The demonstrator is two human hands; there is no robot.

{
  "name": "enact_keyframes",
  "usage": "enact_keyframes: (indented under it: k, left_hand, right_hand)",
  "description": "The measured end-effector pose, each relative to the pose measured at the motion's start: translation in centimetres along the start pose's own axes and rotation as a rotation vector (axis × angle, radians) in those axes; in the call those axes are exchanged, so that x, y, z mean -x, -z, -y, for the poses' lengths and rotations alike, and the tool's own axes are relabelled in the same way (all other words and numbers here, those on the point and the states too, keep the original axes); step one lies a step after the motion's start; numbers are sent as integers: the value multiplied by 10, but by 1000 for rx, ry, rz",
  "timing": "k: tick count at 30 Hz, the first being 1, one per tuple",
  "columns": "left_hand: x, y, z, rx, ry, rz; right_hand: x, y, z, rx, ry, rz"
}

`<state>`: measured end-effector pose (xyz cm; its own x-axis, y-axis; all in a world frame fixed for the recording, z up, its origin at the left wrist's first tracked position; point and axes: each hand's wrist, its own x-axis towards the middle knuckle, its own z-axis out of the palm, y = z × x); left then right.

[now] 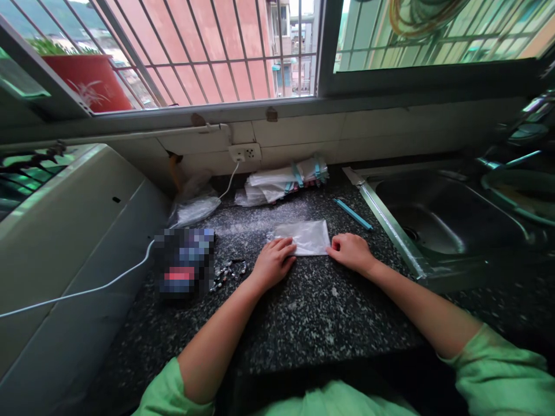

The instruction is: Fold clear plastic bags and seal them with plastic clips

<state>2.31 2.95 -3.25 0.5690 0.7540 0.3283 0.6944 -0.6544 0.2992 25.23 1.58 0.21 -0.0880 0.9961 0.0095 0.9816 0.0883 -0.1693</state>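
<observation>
A folded, whitish see-through plastic bag (310,236) lies flat on the speckled dark countertop (299,312) in front of me. My left hand (273,263) rests on its left part, fingers stretched out and pressing down. At the bag's lower right corner, my right hand (350,252) is closed, with thumb and curled fingers pinching the edge. A blue sealing clip stick (353,214) lies on the counter beyond my right hand. Behind the bag is a pile of similar plastic bags (271,184) with blue clips on them.
To the left lie a blurred-out phone-like object (186,263) and a beaded bracelet (229,273). A white cable (108,284) runs to the wall socket (245,152). A crumpled plastic bag (195,209) sits at the back left. The steel sink (451,214) is on the right.
</observation>
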Motion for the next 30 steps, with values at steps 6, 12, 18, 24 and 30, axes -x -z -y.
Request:
enact_keyframes:
  k: [6, 12, 18, 24, 30]
  left_hand:
    - [-1, 3, -1, 7, -4, -1]
    - [-1, 4, 0, 13, 28, 7]
    - [-1, 5, 0, 30, 17, 1]
    - [-1, 4, 0, -1, 9, 2]
    - [-1, 1, 2, -26, 5, -33]
  right_hand:
    - [2, 2, -7, -4, 337, -168]
    - [3, 4, -9, 198, 597, -166]
    - [4, 0, -4, 295, 625, -180]
    - [5, -2, -2, 307, 636, -180]
    - [2, -5, -2, 294, 621, -185]
